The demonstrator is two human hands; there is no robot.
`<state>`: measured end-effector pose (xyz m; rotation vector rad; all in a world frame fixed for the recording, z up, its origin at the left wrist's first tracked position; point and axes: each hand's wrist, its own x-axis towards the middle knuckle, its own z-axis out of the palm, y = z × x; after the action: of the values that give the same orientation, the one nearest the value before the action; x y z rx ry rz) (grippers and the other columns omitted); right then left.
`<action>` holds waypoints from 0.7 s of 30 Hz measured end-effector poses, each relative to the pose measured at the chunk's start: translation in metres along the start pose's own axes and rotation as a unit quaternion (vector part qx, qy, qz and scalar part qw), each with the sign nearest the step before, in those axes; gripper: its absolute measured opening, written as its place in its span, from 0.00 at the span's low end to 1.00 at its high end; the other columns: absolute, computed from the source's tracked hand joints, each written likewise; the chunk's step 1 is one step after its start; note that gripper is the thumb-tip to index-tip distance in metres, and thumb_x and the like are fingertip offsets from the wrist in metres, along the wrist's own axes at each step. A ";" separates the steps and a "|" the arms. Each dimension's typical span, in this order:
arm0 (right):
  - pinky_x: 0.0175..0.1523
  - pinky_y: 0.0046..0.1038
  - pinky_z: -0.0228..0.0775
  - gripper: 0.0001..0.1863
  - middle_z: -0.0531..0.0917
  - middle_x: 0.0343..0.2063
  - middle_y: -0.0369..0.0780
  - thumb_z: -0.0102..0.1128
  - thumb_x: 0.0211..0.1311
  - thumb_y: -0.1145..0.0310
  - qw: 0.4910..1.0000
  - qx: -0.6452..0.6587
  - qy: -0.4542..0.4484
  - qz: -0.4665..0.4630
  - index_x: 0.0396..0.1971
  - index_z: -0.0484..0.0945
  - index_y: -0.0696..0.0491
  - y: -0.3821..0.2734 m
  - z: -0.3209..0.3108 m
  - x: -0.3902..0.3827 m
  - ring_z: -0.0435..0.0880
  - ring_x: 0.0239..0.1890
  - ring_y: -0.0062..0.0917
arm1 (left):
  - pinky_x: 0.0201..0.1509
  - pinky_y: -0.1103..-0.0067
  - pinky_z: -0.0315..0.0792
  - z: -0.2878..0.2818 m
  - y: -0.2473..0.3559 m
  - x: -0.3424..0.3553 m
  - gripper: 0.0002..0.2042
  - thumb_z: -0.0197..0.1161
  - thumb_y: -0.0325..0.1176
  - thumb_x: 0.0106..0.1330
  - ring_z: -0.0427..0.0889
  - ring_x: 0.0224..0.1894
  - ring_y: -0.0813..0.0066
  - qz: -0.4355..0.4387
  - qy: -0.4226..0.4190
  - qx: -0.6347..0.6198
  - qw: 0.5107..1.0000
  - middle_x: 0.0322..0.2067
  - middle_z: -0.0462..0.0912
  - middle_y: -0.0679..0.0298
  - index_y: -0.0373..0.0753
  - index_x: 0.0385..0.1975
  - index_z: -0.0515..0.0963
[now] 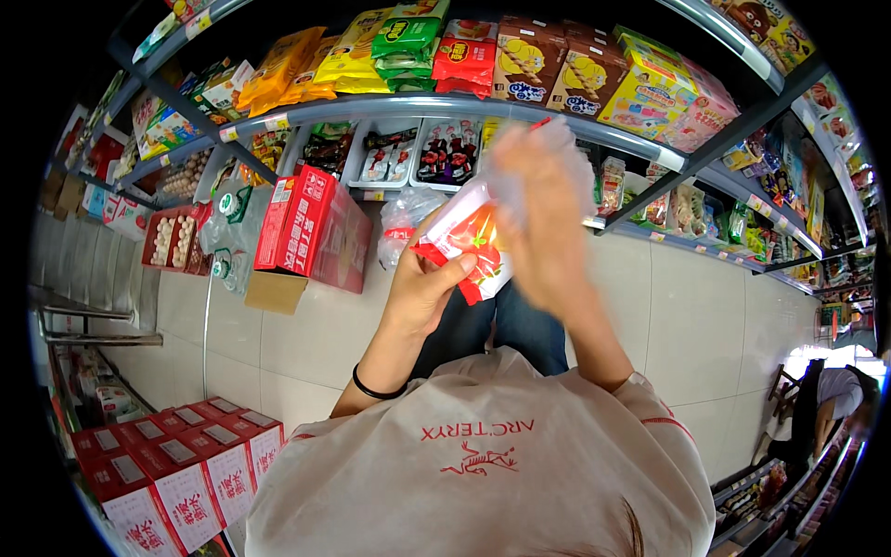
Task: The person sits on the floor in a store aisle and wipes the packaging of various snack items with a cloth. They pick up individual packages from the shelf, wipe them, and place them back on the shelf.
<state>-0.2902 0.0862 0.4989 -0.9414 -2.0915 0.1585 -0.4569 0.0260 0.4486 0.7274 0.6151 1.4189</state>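
In front of my body, my left hand [429, 283] is closed on the lower left side of a white and red packet [475, 243], its thumb lying across the front. Red fruit with green leaves is printed on the packet, which is tilted. My right hand [543, 218] is smeared by motion at the packet's upper right, and its fingers cannot be made out. Around those fingers is blurred, translucent whitish plastic [574, 167]; whether it is a bag or part of the wrapping does not show.
Ahead, a shelf holds colourful snack packs [404, 37] and brown boxes [529, 60], with white bins [445, 153] below. An open red carton [320, 227] and large clear bottles [230, 223] stand left. Red-and-white boxes [186, 464] are stacked lower left. Another person [831, 395] bends at far right.
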 end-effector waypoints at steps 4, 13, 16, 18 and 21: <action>0.71 0.42 0.54 0.36 0.65 0.69 0.42 0.59 0.55 0.64 0.984 0.089 -0.149 -0.046 0.67 0.65 0.51 -0.051 0.016 -0.027 0.62 0.71 0.38 | 0.63 0.72 0.71 -0.012 -0.008 -0.001 0.40 0.75 0.33 0.53 0.75 0.60 0.71 -0.067 0.079 -0.073 0.992 0.57 0.75 0.60 0.37 0.66 0.62; 0.68 0.33 0.58 0.19 0.75 0.60 0.47 0.46 0.73 0.70 0.970 0.119 0.167 0.128 0.59 0.71 0.60 0.040 0.009 -0.010 0.70 0.64 0.37 | 0.68 0.69 0.65 -0.013 0.006 -0.009 0.40 0.70 0.19 0.52 0.71 0.64 0.68 -0.006 -0.008 0.018 1.000 0.62 0.71 0.55 0.32 0.68 0.60; 0.59 0.31 0.68 0.17 0.79 0.51 0.43 0.43 0.77 0.64 0.848 0.293 0.296 0.327 0.55 0.73 0.59 0.056 -0.001 -0.018 0.77 0.51 0.27 | 0.68 0.71 0.65 -0.014 0.006 -0.012 0.38 0.66 0.15 0.53 0.70 0.64 0.69 0.001 0.009 0.024 1.000 0.62 0.70 0.56 0.34 0.67 0.62; 0.59 0.30 0.68 0.17 0.78 0.52 0.43 0.44 0.77 0.63 0.792 0.401 0.368 0.275 0.55 0.73 0.59 0.043 -0.013 -0.016 0.77 0.52 0.26 | 0.67 0.73 0.65 -0.017 0.002 -0.014 0.37 0.64 0.13 0.53 0.70 0.64 0.70 0.027 0.029 0.085 0.996 0.62 0.70 0.57 0.34 0.67 0.63; 0.65 0.40 0.60 0.16 0.77 0.52 0.47 0.47 0.72 0.69 0.954 0.049 0.270 0.117 0.55 0.72 0.59 0.020 -0.017 -0.009 0.75 0.56 0.38 | 0.67 0.71 0.66 -0.015 -0.003 -0.013 0.34 0.63 0.14 0.54 0.72 0.62 0.69 0.072 0.023 0.190 0.979 0.59 0.73 0.58 0.34 0.65 0.65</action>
<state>-0.2628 0.0907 0.4960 -1.0335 -1.4576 0.1085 -0.4675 0.0140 0.4357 1.0597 0.9000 1.4710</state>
